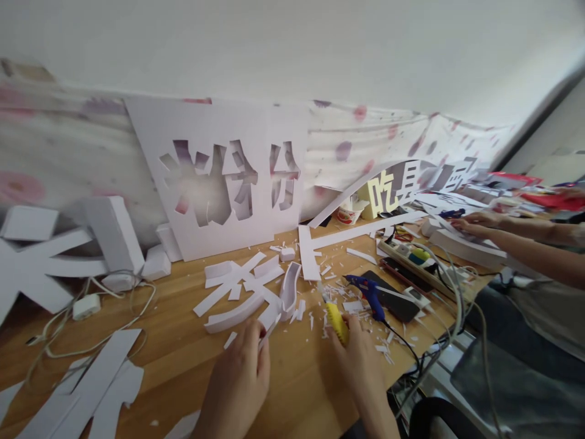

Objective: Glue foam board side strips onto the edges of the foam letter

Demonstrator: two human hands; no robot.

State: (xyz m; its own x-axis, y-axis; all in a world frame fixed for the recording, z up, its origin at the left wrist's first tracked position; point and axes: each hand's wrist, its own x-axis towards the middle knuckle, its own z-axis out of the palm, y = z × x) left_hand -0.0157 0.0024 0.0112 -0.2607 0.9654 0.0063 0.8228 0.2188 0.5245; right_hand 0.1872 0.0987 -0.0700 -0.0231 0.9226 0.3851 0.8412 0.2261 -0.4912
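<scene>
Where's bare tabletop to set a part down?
Bare wood: between the lower-left white strips and curved white piece; between left hand and right hand, below the scraps. Crowded: around the blue glue gun, hemmed by scraps and power strip.

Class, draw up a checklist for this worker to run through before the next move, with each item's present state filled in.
1. White strip held in the left hand: ok, pinched between thumb and fingers.
2. Yellow cutter held in the right hand: ok.
3. Blade apart from the left hand: ok, it points away from the worker.
4. Table swept of white scraps: not ok, they lie strewn around the cutter.
5. Blue glue gun cool: cannot tell; it lies beyond the right hand.
6. Co-worker's hands away from the blade: ok, farther right.
</scene>
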